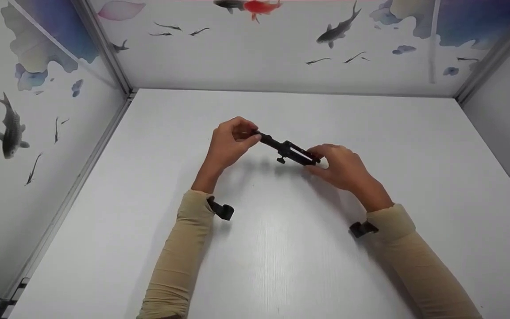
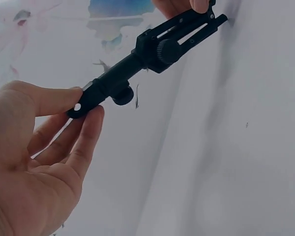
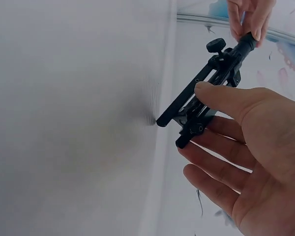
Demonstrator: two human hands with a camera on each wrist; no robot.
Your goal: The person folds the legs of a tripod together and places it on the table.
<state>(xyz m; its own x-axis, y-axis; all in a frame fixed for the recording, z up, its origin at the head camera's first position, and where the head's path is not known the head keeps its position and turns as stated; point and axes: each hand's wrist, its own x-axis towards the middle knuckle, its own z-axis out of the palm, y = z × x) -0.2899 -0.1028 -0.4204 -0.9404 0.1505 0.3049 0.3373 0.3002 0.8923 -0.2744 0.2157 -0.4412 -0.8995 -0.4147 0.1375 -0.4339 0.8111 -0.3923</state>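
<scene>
A small black tripod [image 1: 285,149] with slim legs lying close together is held at a slant above the white table. My left hand [image 1: 229,145] pinches its narrow upper end between thumb and fingers; a small hole shows there in the left wrist view. Round the leg end my right hand [image 1: 344,167] grips, the thumb on one side and the fingers on the other. Two round knobs stick out from the tripod [image 2: 124,70] in the left wrist view. The right thumb and fingers partly cover the legs in the right wrist view.
The white tabletop [image 1: 272,248] spreads under both arms. White panels with painted fish stand at the back [image 1: 255,57] and at the sides. A black wrist mount [image 1: 222,209] sits on the left sleeve, another [image 1: 363,229] on the right.
</scene>
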